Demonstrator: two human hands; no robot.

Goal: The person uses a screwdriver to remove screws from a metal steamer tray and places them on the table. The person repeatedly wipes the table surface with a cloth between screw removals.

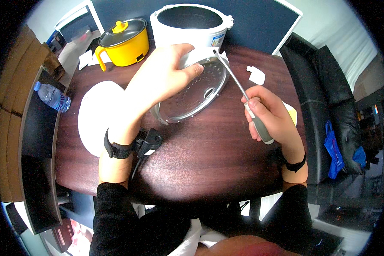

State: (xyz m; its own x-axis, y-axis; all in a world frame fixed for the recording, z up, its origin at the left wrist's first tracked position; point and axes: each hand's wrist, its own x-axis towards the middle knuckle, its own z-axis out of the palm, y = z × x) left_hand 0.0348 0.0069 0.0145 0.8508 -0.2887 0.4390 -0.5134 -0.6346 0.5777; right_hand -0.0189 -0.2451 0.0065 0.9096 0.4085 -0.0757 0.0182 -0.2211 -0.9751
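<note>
A rice cooker lid is tilted up on its edge over the table, its dimpled metal inner side facing me. My left hand grips its upper rim, the thumb on the inner face and the other fingers hidden behind. In my right hand is a screwdriver with a grey handle, fingers wrapped round it. Its shaft points up and left, and the tip lies at the white upper corner of the lid; whether it touches a screw is too small to tell. The white rice cooker body stands uncovered just behind.
A yellow electric pot with a dark lid stands back left. A smooth white rounded cover lies beside my left forearm. A small white plastic piece is on the right, and something yellow shows behind my right hand. A water bottle stands left.
</note>
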